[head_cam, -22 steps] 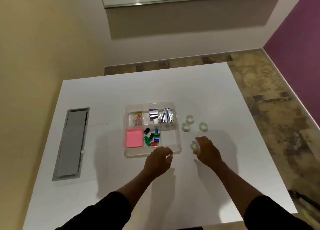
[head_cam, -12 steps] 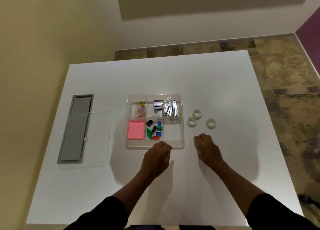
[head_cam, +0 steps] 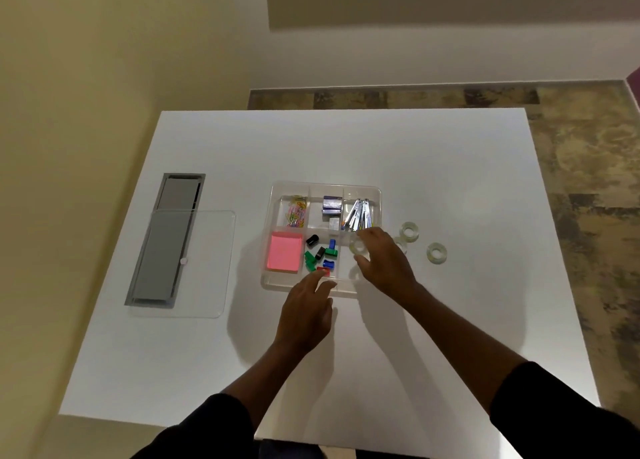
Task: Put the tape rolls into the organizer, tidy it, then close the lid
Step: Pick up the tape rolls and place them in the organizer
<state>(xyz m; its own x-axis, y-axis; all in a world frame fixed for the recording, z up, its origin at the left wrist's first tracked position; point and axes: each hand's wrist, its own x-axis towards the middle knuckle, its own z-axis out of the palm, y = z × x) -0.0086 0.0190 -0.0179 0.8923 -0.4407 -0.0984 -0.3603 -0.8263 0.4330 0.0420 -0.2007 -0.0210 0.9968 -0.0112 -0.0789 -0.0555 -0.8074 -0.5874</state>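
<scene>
- Your right hand's fingers (head_cam: 360, 258) are curled round a clear tape roll (head_cam: 358, 247), pinching it over the near right compartment of the organizer (head_cam: 325, 186).
- Your right hand (head_cam: 382, 259) reaches in from the organizer's right side, its wrist over the near right corner.
- Your left hand (head_cam: 306, 315) is loosely spread and holds nothing; its fingertips lie at the organizer's near rim, just by the red clip (head_cam: 323, 271).
- Three more tape rolls lie on the table (head_cam: 450, 167), right of the organizer: one (head_cam: 409, 230) farthest back, one (head_cam: 436, 252) out to the right, and one (head_cam: 401, 245) partly hidden behind your right hand.
- In the organizer: paper clips (head_cam: 296, 212) far left, small boxes (head_cam: 331, 206) far middle, metal tools (head_cam: 358, 214) far right, a pink notepad (head_cam: 285, 252) near left, and coloured clips (head_cam: 322, 254) near middle.
- The clear lid (head_cam: 211, 261) lies flat, well left of the organizer, partly over a grey panel (head_cam: 173, 209) set in the table.
</scene>
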